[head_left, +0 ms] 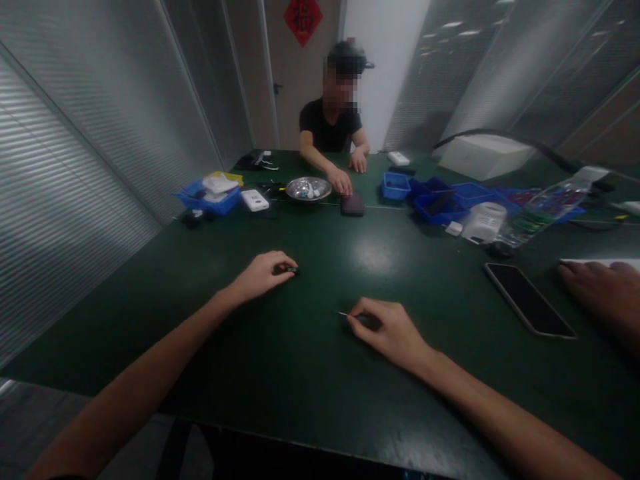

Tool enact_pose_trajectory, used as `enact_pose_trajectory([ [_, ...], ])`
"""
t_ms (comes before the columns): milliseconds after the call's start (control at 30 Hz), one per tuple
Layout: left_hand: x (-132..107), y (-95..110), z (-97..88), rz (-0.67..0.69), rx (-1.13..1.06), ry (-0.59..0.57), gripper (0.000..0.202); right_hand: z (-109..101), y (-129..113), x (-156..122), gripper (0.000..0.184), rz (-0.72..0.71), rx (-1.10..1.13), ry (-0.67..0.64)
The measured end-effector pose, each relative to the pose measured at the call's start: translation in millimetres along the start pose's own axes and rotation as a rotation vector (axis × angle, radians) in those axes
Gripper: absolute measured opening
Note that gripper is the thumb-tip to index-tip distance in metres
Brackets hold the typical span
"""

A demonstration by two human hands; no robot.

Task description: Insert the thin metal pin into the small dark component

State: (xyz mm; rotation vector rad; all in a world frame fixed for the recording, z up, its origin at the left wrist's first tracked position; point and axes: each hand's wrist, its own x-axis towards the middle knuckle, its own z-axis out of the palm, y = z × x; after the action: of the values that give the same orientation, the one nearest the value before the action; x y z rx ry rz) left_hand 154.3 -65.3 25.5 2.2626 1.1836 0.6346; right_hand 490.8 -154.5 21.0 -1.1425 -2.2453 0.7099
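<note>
My left hand (263,273) rests on the dark green table (320,373), its fingers pinched on a small dark part (293,271). To its right, my right hand (389,330) lies on the table with fingers closed round a thin tool whose metal tip (343,313) points left. The two hands are apart, roughly a hand's width between them.
A phone (529,299) lies face up at the right, beside another person's hand (603,288). Across the table a seated person rests both hands near a metal bowl (309,189) and a dark phone (353,203). Blue bins (440,197), a white device (484,221) and a blue tray (207,197) line the far side.
</note>
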Motion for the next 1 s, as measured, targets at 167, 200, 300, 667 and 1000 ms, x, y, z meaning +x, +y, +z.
enact_pose_trajectory([
  [167, 0.3, 56.3, 48.3, 0.206, -0.171, -0.152, 0.02, -0.6, -1.1, 1.6, 0.016, -0.002, -0.001, 0.018],
  [200, -0.3, 60.1, 52.7, 0.217, -0.177, -0.16, 0.02, -1.1, -1.1, 2.1, 0.016, -0.006, -0.003, 0.019],
  [300, -2.1, 61.5, 56.6, 0.222, -0.195, -0.157, 0.017, -2.8, -1.0, 3.7, 0.015, -0.02, 0.0, 0.007],
  [667, -2.2, 60.2, 55.1, 0.257, -0.153, -0.185, 0.016, 3.3, -3.5, 8.9, 0.012, -0.03, 0.033, -0.007],
  [1000, -4.8, 57.8, 51.5, 0.285, -0.196, -0.195, 0.019, 2.8, -6.9, 9.3, 0.015, -0.02, 0.08, 0.067],
])
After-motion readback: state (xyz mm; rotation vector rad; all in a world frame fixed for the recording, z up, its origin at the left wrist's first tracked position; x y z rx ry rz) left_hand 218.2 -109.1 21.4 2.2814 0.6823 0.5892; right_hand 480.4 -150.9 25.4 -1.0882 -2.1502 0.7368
